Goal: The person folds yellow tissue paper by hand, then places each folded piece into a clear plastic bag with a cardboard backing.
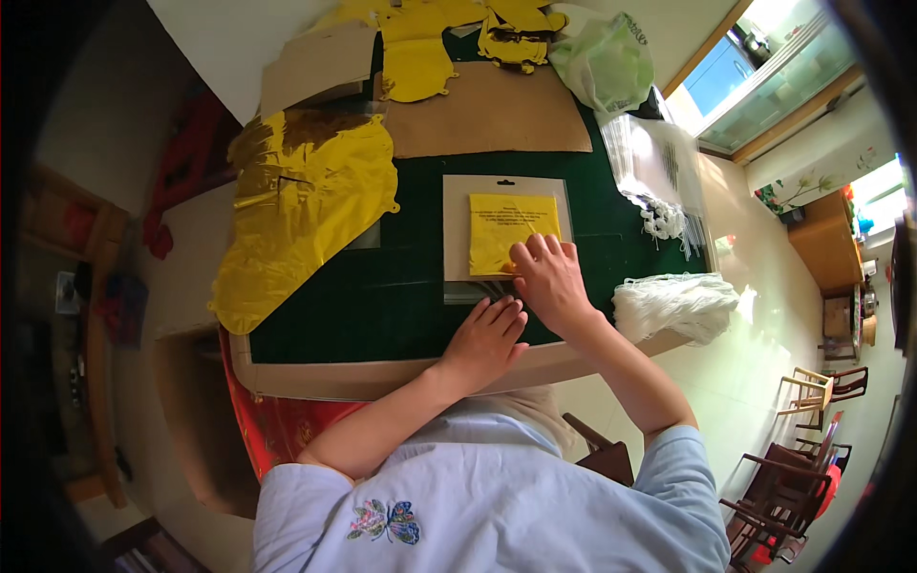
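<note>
Here, your worktop is the biggest thing in view, a green-covered surface with a pale border along the edge nearest you. On its left lies a large crumpled sheet of shiny yellow foil, spilling over the worktop's left edge. Beyond it, at the far side, sit a flat brown cardboard sheet and more yellow foil pieces, with a pale green plastic bag to their right. At the right edge you have a white bundle of loose stringy material, and farther back a stack of clear plastic sleeves.

Straight in front of you lies a grey card with a hang hole at its top, flat on the green surface, and a folded yellow foil packet lies on it.

Your right hand rests at the packet's lower right corner, fingers spread flat and pressing down, grip open with nothing clasped. Your left hand lies just beside and below it, fingers extended onto the lower edge of the card, likewise open and holding nothing.
</note>
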The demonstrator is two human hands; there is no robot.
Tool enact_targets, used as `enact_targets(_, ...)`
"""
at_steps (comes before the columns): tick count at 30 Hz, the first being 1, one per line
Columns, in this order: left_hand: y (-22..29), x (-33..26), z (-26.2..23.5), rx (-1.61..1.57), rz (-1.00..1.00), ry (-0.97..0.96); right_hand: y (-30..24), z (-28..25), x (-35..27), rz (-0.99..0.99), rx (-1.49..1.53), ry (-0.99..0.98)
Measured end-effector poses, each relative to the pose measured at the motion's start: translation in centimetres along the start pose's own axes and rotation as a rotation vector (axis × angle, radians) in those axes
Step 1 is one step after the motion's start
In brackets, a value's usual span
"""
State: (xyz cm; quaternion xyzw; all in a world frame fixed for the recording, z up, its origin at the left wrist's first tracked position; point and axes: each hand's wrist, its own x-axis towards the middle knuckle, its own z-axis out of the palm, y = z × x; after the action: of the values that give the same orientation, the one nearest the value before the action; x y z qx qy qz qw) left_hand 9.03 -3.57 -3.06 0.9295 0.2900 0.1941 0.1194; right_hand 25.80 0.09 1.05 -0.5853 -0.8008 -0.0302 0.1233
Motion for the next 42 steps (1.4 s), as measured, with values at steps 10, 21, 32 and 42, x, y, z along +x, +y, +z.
enact_targets(10, -0.1, 0.1, -0.1, -0.206, -0.006, 0.106, 1.5, -1.5, -4.5, 0.121, 0.245, 0.2)
enact_targets(21, 0.0, 1.0, 0.5, -0.021, -0.145, 0.011, 29.8, -3.1, -11.0, 0.88, -0.146, 0.148)
enact_targets(32, 0.0, 1.1, 0.4, -0.032, -0.169, 0.026, 22.5, -6.3, -11.1, 0.985, 0.024, 0.318)
enact_targets(42, -0.1, 1.2, 0.7, -0.042, -0.144, 0.051, 4.8, -3.6, -7.9, 0.615, 0.417, -0.154)
